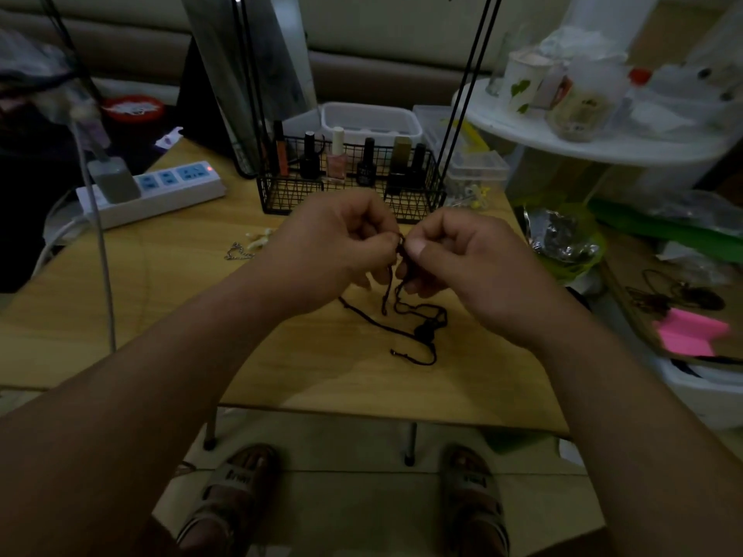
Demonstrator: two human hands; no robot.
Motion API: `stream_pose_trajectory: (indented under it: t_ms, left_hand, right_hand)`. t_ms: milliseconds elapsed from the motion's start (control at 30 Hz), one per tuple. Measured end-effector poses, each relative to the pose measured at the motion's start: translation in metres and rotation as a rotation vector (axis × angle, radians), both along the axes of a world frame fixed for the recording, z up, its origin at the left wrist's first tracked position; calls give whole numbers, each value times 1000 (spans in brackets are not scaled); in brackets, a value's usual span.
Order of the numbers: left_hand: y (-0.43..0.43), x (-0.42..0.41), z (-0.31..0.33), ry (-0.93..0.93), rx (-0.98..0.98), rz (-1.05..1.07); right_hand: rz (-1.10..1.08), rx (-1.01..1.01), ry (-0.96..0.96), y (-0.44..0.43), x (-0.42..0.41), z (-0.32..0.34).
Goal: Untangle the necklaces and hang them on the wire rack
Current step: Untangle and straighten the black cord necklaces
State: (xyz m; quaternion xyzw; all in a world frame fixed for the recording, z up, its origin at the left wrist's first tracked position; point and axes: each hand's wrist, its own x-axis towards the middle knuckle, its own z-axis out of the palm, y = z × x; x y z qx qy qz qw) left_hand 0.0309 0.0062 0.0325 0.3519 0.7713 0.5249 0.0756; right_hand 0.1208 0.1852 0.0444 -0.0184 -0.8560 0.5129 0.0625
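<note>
Wire basket [281, 195] at table [161, 315] rear, power strip [161, 190] left of it, cord necklace [418, 327] before it, chain [237, 251] further left.

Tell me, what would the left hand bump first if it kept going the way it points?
Probably the right hand, just across the dark necklace both pinch; the left hand points at it. Depth is hard to judge.

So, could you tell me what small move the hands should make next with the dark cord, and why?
Probably ease the pinched strands gently apart. The left hand and right hand both pinch the cord at one spot between them, and the rest trails in crossed loops onto the table, so it looks tangled.
</note>
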Motion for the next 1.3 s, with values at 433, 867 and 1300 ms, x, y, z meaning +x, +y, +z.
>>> stream_pose_trajectory:
  t_ms: [433,867,1300]
  left_hand:
    - [-5,0,-1,147,12,19]
    - [-6,-4,7,-638,589,-151]
    - [-4,4,9,-77,-194,-57]
  right_hand:
    - [-251,-762,-40,14,-2,5]
    - [-387,-1045,6,9,-8,3]
    - [-484,-773,103,10,-8,6]
